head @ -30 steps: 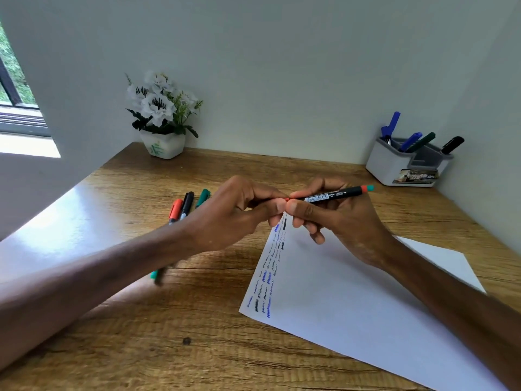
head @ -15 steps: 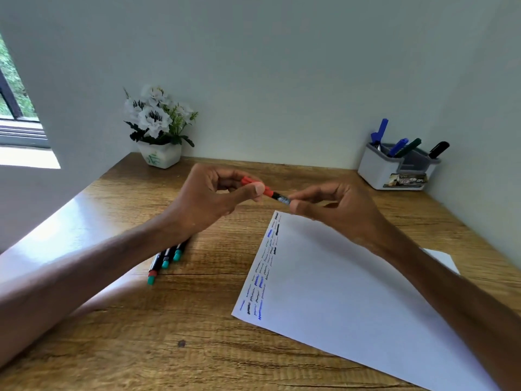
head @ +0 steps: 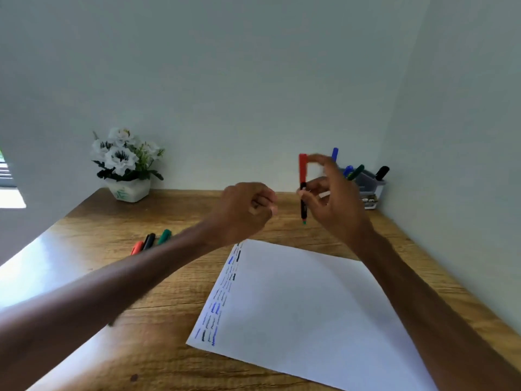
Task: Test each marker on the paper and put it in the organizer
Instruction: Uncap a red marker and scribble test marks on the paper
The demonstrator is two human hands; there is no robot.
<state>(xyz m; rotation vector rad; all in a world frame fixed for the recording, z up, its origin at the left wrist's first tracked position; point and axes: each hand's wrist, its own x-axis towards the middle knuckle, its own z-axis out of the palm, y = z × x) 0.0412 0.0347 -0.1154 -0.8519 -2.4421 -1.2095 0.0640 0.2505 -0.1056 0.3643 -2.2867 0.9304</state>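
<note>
The wooden tabletop [head: 158, 356] carries a white paper [head: 304, 311] that lies below both grips and nearer to the person, with short blue and black strokes down its left edge. Left of the left grip [head: 248, 210], three capped markers [head: 149, 241], red, black and green, lie side by side, partly hidden by the forearm, and farther left a flower pot [head: 128, 190] stands by the wall. Just behind the right grip [head: 332, 198], in the far corner, stands the organizer [head: 372, 187].
</note>
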